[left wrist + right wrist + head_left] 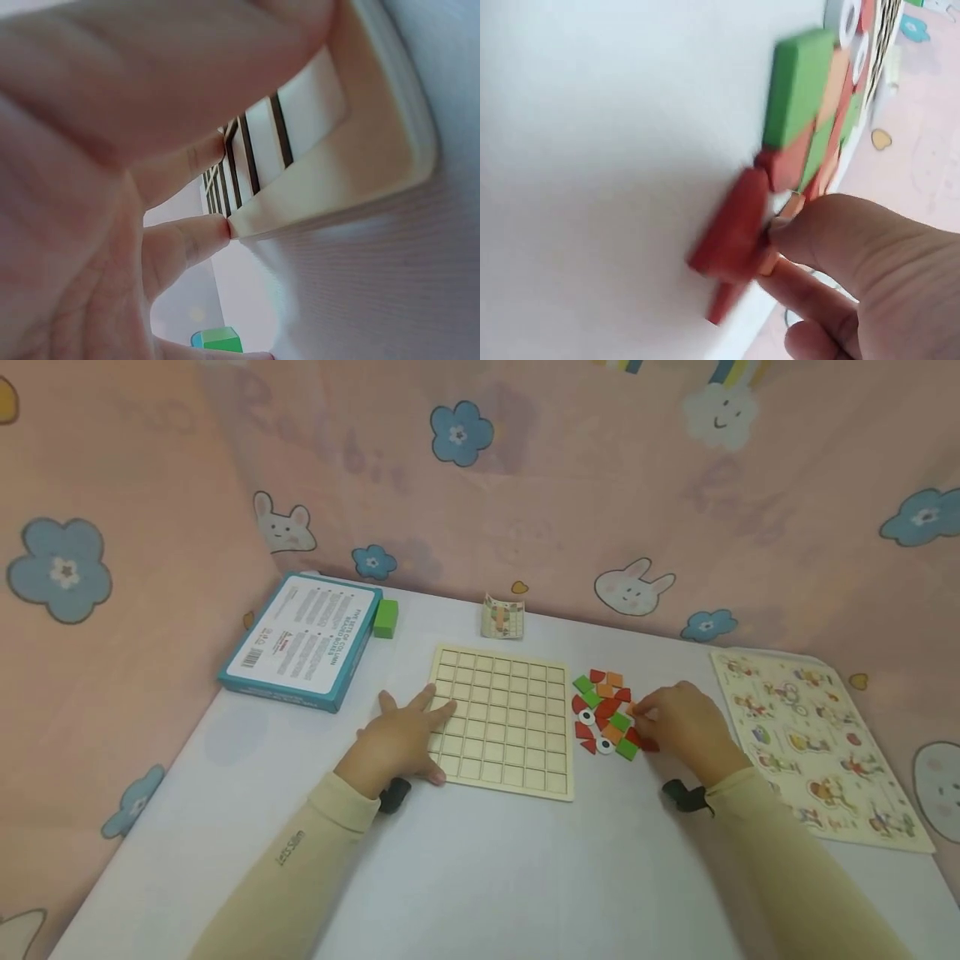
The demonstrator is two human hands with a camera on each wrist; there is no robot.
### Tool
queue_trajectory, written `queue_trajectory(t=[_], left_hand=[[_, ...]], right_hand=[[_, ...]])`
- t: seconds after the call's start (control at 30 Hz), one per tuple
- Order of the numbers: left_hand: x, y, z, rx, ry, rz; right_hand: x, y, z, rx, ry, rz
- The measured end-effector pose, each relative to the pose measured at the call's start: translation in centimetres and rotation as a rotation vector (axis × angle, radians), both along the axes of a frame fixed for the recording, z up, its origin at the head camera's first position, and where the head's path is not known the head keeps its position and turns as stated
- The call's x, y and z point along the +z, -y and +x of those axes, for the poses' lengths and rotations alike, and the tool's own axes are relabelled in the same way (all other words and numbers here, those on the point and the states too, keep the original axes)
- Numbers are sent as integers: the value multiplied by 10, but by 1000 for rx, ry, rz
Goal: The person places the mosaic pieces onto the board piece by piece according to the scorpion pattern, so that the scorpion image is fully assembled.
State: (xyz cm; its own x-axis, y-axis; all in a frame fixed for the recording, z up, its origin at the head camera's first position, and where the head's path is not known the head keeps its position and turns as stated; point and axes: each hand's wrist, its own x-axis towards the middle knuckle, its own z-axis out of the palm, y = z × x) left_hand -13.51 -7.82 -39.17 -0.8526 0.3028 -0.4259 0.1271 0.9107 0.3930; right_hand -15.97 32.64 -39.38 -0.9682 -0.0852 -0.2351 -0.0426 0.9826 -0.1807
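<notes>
Right of centre in the head view, your right hand [684,728] pinches an orange tile [769,263], probably light and stiff; grip its edges. Your left hand [393,742] splays against the grid board [498,724].

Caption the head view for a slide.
Left hand on a pale square wooden grid board, right hand pinching a flat orange piece beside small red and green pieces.

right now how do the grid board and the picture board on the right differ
The grid board is divided into plain square cells, while the picture board carries colourful figures. The left hand touches the grid board; the right sleeve overlaps the picture board in the head view. Both are pale and lie flat on the white table.
</notes>
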Motion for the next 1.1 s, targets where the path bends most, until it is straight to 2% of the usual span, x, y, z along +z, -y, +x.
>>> queue_trajectory(t=[0.13,0.23,0.4,0.53,0.63,0.7,0.93,1.1], left_hand=[[1,-1,0,5,1,-7],[1,0,0,8,2,-12],[0,1,0,1,5,-22],[-1,0,-1,-7,0,-24],[-2,-1,-2,-11,-6,-27],[-3,-1,-3,-13,-8,-32],[-3,-1,-3,-17,-5,-43],[-1,0,-3,-31,-14,-61]], right_hand=[[10,7,-8,-16,1,-28],[14,31,-17,26,-59,-41],[13,87,-35,204,-195,-101],[9,127,-47,317,-235,-134],[6,148,-53,366,-247,-122],[3,156,-56,385,-246,-111],[-11,164,-56,374,-220,-113],[-11,167,-52,428,-250,-54]])
